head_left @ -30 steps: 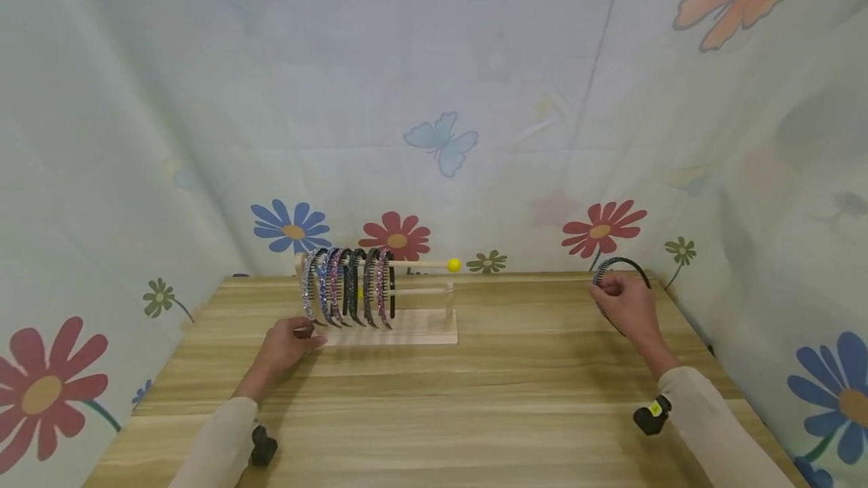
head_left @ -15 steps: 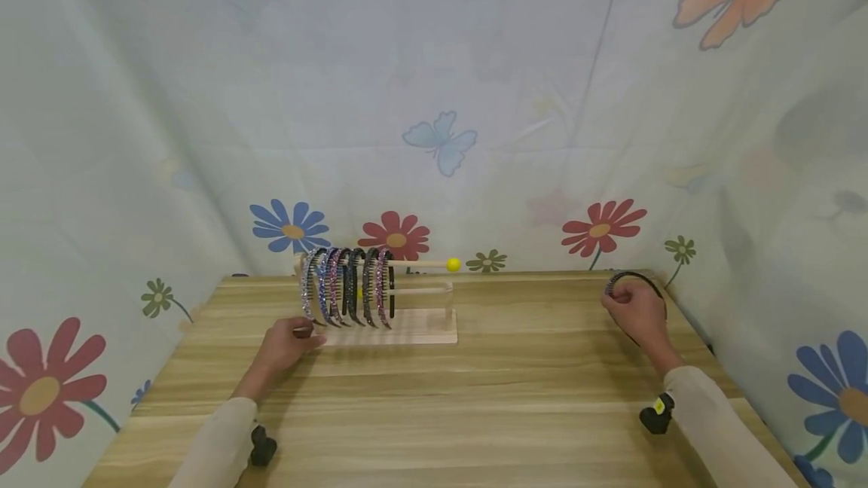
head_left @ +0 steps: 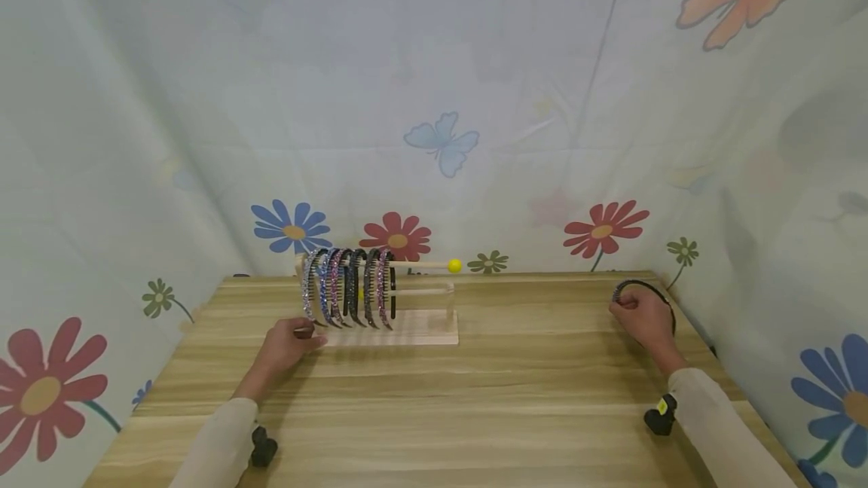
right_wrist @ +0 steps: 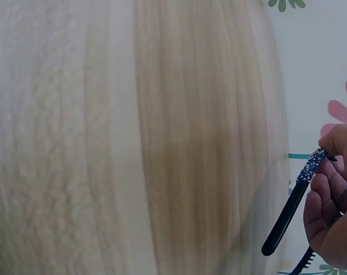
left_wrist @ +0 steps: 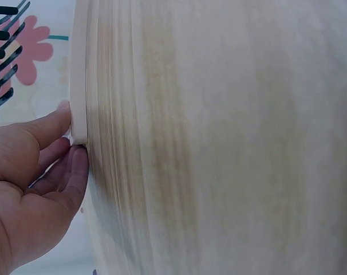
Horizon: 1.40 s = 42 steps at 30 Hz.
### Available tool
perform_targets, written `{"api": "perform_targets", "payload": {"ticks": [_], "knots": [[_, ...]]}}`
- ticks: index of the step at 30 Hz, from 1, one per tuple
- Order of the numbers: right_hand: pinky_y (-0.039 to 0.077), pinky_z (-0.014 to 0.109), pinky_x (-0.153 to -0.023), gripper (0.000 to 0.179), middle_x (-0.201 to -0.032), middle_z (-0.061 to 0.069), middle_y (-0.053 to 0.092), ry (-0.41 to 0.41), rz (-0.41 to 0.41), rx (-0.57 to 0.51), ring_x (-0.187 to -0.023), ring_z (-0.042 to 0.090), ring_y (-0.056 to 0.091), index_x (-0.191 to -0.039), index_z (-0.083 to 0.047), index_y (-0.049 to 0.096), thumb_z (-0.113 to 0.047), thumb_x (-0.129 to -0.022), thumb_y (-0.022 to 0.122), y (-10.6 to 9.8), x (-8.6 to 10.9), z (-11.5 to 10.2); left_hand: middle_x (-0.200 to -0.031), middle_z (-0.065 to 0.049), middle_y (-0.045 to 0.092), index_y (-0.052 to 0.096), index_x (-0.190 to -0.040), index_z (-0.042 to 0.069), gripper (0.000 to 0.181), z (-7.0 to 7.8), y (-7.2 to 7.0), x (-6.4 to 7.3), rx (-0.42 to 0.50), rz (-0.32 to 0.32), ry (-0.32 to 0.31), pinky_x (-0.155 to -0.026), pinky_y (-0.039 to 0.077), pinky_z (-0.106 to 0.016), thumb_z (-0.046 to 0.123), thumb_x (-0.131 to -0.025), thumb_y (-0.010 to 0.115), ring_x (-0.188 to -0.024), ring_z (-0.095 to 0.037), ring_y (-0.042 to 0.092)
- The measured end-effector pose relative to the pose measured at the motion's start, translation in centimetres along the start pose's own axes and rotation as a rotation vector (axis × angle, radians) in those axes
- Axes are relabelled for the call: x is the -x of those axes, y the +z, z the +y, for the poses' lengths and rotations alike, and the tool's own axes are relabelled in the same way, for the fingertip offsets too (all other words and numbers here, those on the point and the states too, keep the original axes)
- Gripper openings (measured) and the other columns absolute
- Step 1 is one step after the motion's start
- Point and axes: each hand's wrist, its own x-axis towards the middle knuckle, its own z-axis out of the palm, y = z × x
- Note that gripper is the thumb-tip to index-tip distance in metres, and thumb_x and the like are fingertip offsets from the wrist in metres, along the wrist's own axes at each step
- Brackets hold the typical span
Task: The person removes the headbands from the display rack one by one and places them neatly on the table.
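Note:
A wooden headband stand (head_left: 427,331) with two rods is on the left half of the table. Several glittery headbands (head_left: 383,288) hang on its rods, in silver, blue, pink and dark tones. My left hand (head_left: 285,345) holds the near left corner of the stand's base; in the left wrist view the thumb lies on the base board (left_wrist: 78,86) and the fingertips are at its end. Over at the far right, my right hand (head_left: 649,318) pinches a single headband (head_left: 636,282). The right wrist view shows this headband's black end (right_wrist: 285,220) and dark blue glitter beside the thumb.
A yellow ball (head_left: 455,266) caps the upper rod's right end, where a stretch of rod carries no headband. The wooden table (head_left: 475,413) ends at a curtain (head_left: 515,194) printed with flowers and butterflies. Each wrist wears a small black camera.
My right hand, with the headband, has moved a little to the right and lower toward the table. The left hand and the stand have stayed in place.

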Motion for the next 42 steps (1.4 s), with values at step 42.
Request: {"api": "perform_targets", "payload": {"ticks": [42], "knots": [[0.056, 0.051, -0.075, 0.035, -0.098, 0.020, 0.076, 0.067, -0.134, 0.017, -0.086, 0.035, 0.070, -0.107, 0.004, 0.076, -0.029, -0.095, 0.071, 1.4, 0.6, 1.2, -0.122, -0.031, 0.067, 0.069, -0.117, -0.008, 0.039, -0.1, 0.1, -0.1, -0.016, -0.018, -0.038, -0.095, 0.057, -0.055, 0.021, -0.092, 0.077, -0.115, -0.046, 0.066]]}}
